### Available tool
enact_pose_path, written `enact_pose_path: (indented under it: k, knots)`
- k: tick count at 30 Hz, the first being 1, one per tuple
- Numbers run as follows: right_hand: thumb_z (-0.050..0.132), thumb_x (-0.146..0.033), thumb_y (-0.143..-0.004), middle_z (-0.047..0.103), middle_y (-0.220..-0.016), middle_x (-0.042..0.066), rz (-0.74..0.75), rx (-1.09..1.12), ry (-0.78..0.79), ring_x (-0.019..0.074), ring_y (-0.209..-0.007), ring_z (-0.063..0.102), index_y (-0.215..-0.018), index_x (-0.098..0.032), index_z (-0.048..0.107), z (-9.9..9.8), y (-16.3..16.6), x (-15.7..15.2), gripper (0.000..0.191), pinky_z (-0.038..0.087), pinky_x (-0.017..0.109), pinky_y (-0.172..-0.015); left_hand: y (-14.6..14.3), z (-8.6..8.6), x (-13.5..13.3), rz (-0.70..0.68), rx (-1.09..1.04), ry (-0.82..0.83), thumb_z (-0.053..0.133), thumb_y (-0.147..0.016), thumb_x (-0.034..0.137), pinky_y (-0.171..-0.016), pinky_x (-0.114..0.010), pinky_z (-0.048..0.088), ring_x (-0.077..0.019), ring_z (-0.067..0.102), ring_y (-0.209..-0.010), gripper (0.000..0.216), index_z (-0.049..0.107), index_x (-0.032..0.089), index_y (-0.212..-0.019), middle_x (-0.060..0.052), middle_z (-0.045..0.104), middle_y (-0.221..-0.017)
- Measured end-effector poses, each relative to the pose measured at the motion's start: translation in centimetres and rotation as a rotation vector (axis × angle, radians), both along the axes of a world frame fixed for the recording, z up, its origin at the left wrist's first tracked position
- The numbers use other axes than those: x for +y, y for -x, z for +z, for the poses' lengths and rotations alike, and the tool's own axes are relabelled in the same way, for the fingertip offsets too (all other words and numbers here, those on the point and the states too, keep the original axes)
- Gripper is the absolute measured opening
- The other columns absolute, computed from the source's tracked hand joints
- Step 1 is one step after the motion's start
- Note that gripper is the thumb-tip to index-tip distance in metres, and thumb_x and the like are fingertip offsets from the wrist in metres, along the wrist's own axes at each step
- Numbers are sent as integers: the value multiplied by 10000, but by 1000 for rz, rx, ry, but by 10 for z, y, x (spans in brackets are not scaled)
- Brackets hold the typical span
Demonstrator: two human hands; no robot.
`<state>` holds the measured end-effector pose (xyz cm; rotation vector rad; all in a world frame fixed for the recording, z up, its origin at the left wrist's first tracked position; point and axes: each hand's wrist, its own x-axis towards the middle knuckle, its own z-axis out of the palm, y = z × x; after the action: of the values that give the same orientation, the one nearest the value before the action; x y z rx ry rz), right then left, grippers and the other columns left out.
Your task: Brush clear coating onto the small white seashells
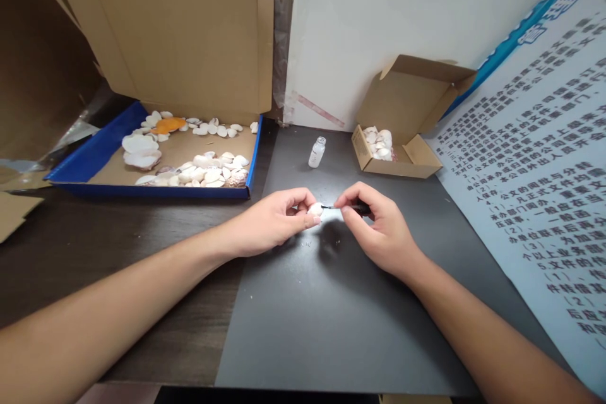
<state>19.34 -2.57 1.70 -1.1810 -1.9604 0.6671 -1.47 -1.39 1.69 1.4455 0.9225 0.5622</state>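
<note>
Between the thumb and fingers of my left hand [279, 218] is a small white seashell [315, 209], held just above the grey mat. My right hand [374, 221] pinches a thin brush [334, 207] with a dark handle, most of which the fingers hide. The dark brush tip touches the shell, or comes very close to it. Beyond both hands stands a small clear bottle [317, 153] with its cap off and whitish contents. A few tiny white specks lie on the mat under the hands.
At the left, a blue-edged cardboard box [156, 190] holds many white shells [213, 170] and an orange one [169, 125]. A smaller cardboard box [395, 169] with shells stands open at the back right. A printed sheet [530, 202] borders the grey mat [350, 328].
</note>
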Motion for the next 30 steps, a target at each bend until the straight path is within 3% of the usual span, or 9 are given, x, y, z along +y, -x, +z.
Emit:
enact_pose_path:
  k: [8, 14, 18, 21, 30]
  knots:
    - [542, -103, -876, 593, -788, 5, 77, -20, -103, 132, -666, 526, -896, -208, 613, 1, 2, -3, 128, 422, 263, -598, -1, 2, -1, 6, 48, -5, 595, -896, 389, -437, -192, 286, -53, 352, -471, 234, 484, 192, -835, 93, 385, -598]
    - [537, -89, -870, 566, -760, -12, 21, 15, -115, 119, -640, 506, -873, -203, 602, 3, 1, -2, 132, 411, 255, -581, -3, -1, -1, 72, 51, -19, 603, -893, 355, -457, -176, 408, -77, 501, -502, 199, 477, 203, -865, 77, 497, -585]
    - [542, -118, -896, 600, -816, 5, 72, 8, -103, 126, -678, 538, -923, -204, 623, 0, 2, -2, 121, 427, 256, -597, -3, -2, 0, 37, 3, 27, 605, -886, 400, -383, -178, 400, -67, 549, -463, 242, 463, 204, -873, 41, 585, -764]
    - [547, -121, -896, 608, -820, 12, 32, -27, -79, 127, -671, 540, -922, -202, 629, -2, 2, -1, 118, 434, 259, -599, -3, -3, 1, 48, -45, 17, 597, -889, 350, -406, -182, 434, -46, 563, -477, 205, 460, 197, -880, 9, 612, -924]
    - [541, -115, -902, 600, -820, 9, 74, -3, -123, 123, -659, 531, -931, -212, 617, -2, 5, -5, 127, 434, 257, -585, -2, 0, 0, 10, -102, 86, 609, -890, 321, -439, -175, 444, -45, 575, -495, 198, 454, 198, -888, 12, 625, -909]
